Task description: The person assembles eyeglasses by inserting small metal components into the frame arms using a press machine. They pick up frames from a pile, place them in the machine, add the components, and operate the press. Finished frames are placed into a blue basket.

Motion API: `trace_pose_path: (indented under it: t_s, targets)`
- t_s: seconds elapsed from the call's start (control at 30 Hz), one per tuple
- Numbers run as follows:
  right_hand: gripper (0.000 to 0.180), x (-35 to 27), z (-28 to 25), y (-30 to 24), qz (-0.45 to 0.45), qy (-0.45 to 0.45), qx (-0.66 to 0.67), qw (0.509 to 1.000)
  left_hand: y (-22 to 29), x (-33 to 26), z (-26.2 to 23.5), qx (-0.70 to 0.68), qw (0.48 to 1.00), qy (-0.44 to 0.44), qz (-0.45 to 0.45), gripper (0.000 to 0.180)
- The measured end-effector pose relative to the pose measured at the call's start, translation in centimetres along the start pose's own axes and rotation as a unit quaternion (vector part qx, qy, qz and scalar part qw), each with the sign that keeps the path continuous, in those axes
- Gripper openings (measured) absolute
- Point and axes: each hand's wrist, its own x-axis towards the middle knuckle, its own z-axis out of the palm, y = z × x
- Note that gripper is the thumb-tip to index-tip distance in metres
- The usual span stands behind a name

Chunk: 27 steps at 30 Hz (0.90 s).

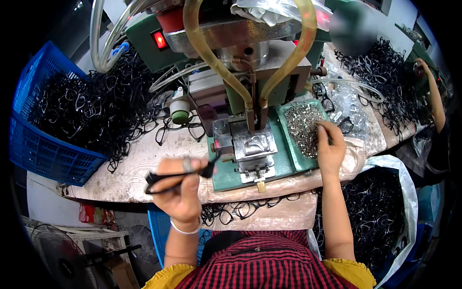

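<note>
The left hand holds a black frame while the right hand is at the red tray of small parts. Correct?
The tray is green, not red, as the head view shows. The left hand does hold a black frame; the right hand is at the tray.

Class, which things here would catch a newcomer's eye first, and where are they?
A blue plastic basket heaped with black eyeglass frames dominates the left. At centre stands a green-and-grey metal machine with curved yellowish tubes; the right hand is at a green tray of tiny parts.
</note>
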Motion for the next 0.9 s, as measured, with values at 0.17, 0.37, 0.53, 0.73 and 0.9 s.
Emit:
trace_pose_path:
  t_s: [0.17, 0.37, 0.53, 0.73, 0.9]
  targets:
    - [0.017, -0.2, 0.3, 0.3, 0.208, 0.082, 0.272, 0.936, -1.9, -3.4, -2.4, -0.011, 0.984, 0.105, -0.146, 0.009]
    - [0.016, -0.2, 3.1, -8.0, 0.008, -0.068, 0.282, 0.957, 0.8, 0.8, -1.2, 0.088, 0.994, -0.044, 0.043, 0.017]
    - [0.037, -1.9, 5.9, -11.6, 0.061, -0.138, 0.336, 0.930, -1.0, -0.2, -1.7, 0.007, 0.999, 0.028, -0.046, 0.017]
    - [0.059, -1.3, 4.9, -12.9, 0.118, -0.171, 0.384, 0.900, 0.4, 6.0, -0.2, 0.045, 0.997, -0.061, 0.034, 0.017]
    - [0.064, -0.8, 3.3, -14.7, 0.201, -0.223, 0.383, 0.874, 1.3, 6.0, 0.1, 0.036, 0.998, -0.055, 0.017, 0.015]
